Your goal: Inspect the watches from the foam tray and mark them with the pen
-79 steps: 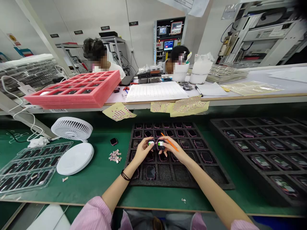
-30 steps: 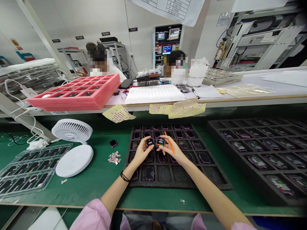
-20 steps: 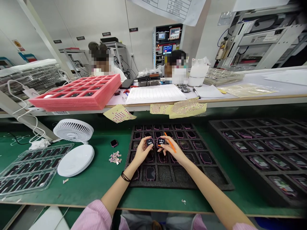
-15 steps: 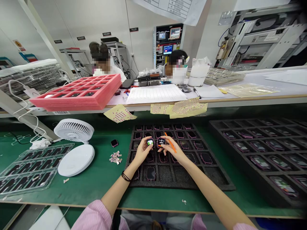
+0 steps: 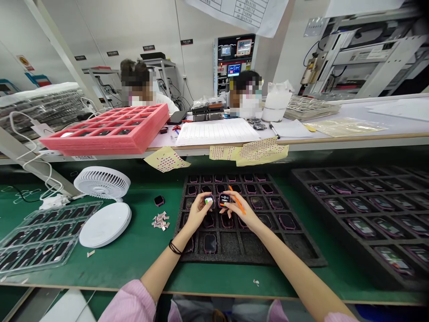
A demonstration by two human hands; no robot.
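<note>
Over the middle of a black foam tray, my left hand is closed around a smartwatch body whose lit screen shows green and white. Close beside it, my right hand grips a second smartwatch body with a dark lit screen bearing white text and an orange strip. An orange pen-like stick is also tucked in the right hand, slanting across the fingers. Beneath both hands, purple-rimmed watch bodies sit in the tray's compartments; some front compartments hold none.
Right of me stands another black foam tray of watches. On the left are a white fan, a clear plastic tray, a lone watch body and small pale strips. A shelf carries a pink foam tray; two people sit beyond.
Both hands stay nearly in place, each still holding its watch. The view has shifted very slightly. Across the shelf, the person on the left has moved their head a little.
</note>
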